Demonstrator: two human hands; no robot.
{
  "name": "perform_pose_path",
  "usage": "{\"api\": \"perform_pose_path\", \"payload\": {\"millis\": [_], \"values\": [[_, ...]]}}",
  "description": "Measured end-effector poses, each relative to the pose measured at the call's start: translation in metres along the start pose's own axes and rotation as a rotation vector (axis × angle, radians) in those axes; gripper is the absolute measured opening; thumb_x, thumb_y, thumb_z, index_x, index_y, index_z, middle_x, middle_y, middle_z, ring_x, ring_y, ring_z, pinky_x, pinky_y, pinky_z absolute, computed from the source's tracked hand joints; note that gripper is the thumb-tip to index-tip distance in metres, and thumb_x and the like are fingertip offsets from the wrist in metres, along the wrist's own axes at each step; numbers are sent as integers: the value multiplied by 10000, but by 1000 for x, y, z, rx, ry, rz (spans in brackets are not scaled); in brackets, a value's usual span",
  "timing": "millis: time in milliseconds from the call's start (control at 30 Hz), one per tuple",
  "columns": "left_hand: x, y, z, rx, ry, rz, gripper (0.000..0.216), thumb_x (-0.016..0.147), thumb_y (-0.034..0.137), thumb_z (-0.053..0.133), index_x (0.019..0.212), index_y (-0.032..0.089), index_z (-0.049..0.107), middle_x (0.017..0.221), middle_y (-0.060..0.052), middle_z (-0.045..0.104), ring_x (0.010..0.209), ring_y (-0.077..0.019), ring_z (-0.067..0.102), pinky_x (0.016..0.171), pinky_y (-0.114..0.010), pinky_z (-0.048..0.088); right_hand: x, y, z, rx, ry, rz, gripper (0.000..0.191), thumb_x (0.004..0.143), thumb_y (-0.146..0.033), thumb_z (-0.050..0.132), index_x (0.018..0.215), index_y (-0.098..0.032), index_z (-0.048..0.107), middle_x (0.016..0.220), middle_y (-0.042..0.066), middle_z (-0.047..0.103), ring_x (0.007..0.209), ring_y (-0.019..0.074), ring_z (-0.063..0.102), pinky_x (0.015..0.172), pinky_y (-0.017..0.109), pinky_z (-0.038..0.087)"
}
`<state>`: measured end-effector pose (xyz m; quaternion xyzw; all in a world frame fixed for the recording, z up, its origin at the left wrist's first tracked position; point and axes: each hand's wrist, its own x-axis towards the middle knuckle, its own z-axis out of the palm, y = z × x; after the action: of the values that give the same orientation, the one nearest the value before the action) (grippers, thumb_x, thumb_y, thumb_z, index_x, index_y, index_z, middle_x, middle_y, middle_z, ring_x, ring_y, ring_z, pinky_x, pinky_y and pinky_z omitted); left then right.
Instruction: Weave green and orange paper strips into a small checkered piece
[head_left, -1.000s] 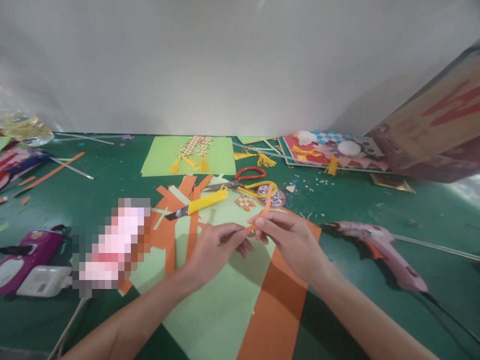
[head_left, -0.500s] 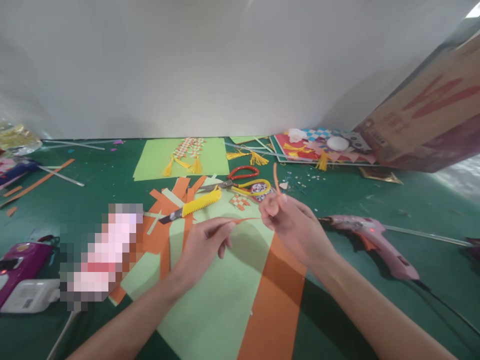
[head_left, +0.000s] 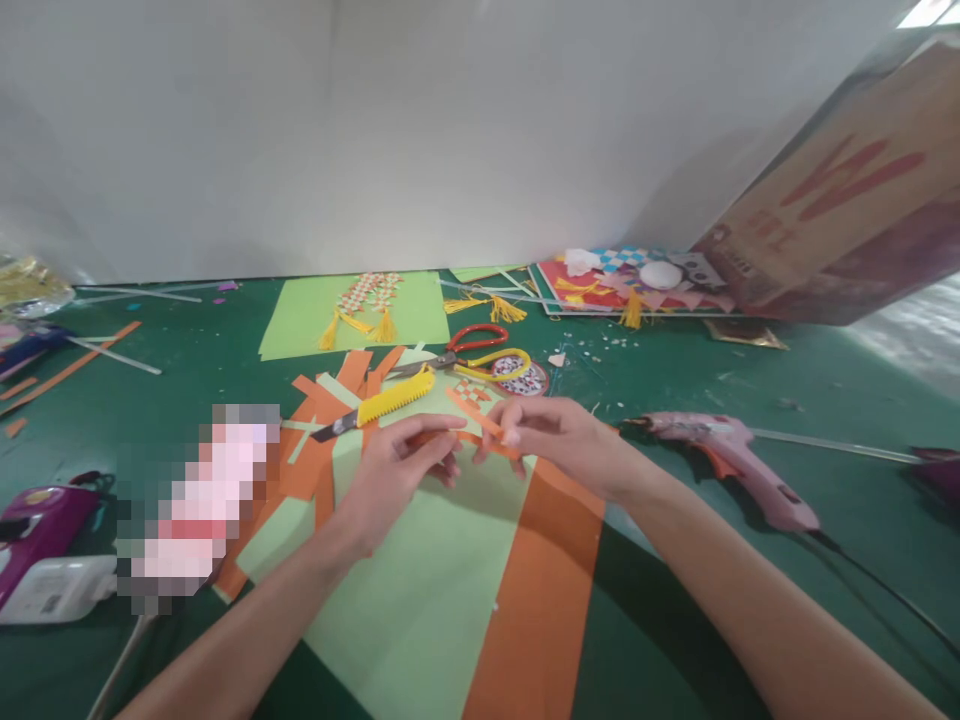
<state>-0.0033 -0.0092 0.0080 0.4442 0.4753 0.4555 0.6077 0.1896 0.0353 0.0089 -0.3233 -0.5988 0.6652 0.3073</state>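
Note:
My left hand [head_left: 397, 470] and my right hand [head_left: 559, 438] meet over a light green paper sheet [head_left: 420, 600], and both pinch a narrow orange paper strip [head_left: 476, 420]. The strip is bent and runs between the fingertips of the two hands. An orange paper sheet [head_left: 540, 610] lies partly over the green one, under my right wrist. Just beyond my hands lie a yellow-handled knife [head_left: 382, 403], red-and-yellow scissors [head_left: 469, 355] and a small woven orange-and-white piece [head_left: 471, 390].
A pink glue gun [head_left: 731, 465] with its cord lies at the right on the green mat [head_left: 825, 400]. Loose orange strips [head_left: 322, 440] lie at the left. Woven pieces with yellow tassels [head_left: 360, 305] lie at the back. A cardboard box [head_left: 847, 220] leans at the back right.
My right hand, which had lifted the strip's end upward, has come down and bent the strip over toward my left hand. The hands are closer together again.

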Motion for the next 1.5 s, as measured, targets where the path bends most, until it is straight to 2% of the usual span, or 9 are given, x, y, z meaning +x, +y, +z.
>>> {"api": "perform_pose_path", "payload": {"millis": [167, 400, 600, 767, 900, 1067, 1267, 1367, 1500], "values": [[-1, 3, 2, 236, -3, 77, 116, 769, 253, 636, 688, 169, 634, 639, 4, 634, 568, -120, 616, 591, -244, 537, -2, -6, -4, -171, -92, 91, 302, 729, -433, 715, 672, -182, 555, 621, 14, 633, 568, 117, 585, 462, 214, 422], [-2, -3, -6, 320, -58, 163, 317, 896, 371, 453, 817, 158, 674, 861, -67, 691, 683, -167, 672, 667, -303, 561, -1, -9, -6, -309, -44, 115, 299, 674, -414, 742, 656, -173, 565, 533, -59, 497, 479, 60, 440, 467, 210, 330], [-1, -2, -1, 488, -56, 253, 144, 798, 310, 636, 750, 177, 663, 725, -13, 684, 621, -130, 660, 595, -220, 559, 1, -2, -5, -366, -18, 75, 300, 682, -424, 728, 661, -170, 570, 517, -67, 465, 472, 56, 391, 455, 215, 281], [0, -5, 1, 533, -44, 282, 96, 805, 239, 629, 738, 187, 673, 683, 12, 690, 592, -107, 665, 570, -177, 551, 1, -1, -4, -373, -49, 63, 304, 715, -440, 695, 663, -176, 552, 524, -62, 463, 476, 62, 401, 461, 219, 297], [0, -5, -1, 553, -25, 294, 135, 826, 263, 616, 735, 185, 679, 639, 11, 685, 584, -111, 663, 548, -173, 541, 2, 3, -4, -348, 40, 6, 296, 743, -439, 661, 874, -186, 581, 759, -4, 568, 576, 85, 487, 524, 234, 395], [-1, -4, -5, 566, -35, 361, 132, 844, 264, 605, 766, 182, 674, 699, -4, 712, 619, -121, 674, 604, -200, 553, 1, 6, -4, -375, 57, -10, 553, 767, -481, 626, 1253, -242, 514, 1185, 86, 570, 944, 179, 566, 788, 327, 481], [-1, -5, -2, 609, -81, 383, 134, 847, 210, 584, 748, 180, 668, 686, 4, 703, 604, -110, 660, 610, -191, 546, 0, 4, 7, -403, -66, 13, 426, 747, -460, 654, 1084, -201, 642, 1029, 60, 676, 956, 197, 607, 817, 314, 466], [-1, -6, -2, 632, -59, 381, 135, 849, 237, 590, 755, 186, 671, 712, 2, 714, 630, -118, 670, 636, -199, 551, -1, 4, 10, -463, -26, -30, 226, 767, -389, 636, 870, -192, 678, 864, 27, 691, 793, 151, 612, 717, 268, 456], [1, -6, -6, 664, -41, 374, 160, 851, 316, 605, 785, 194, 685, 764, -8, 726, 654, -131, 680, 649, -215, 555, -2, 3, 9, -469, 21, -8, 223, 779, -395, 607, 714, -183, 631, 614, -15, 586, 553, 102, 512, 555, 244, 400]]}}
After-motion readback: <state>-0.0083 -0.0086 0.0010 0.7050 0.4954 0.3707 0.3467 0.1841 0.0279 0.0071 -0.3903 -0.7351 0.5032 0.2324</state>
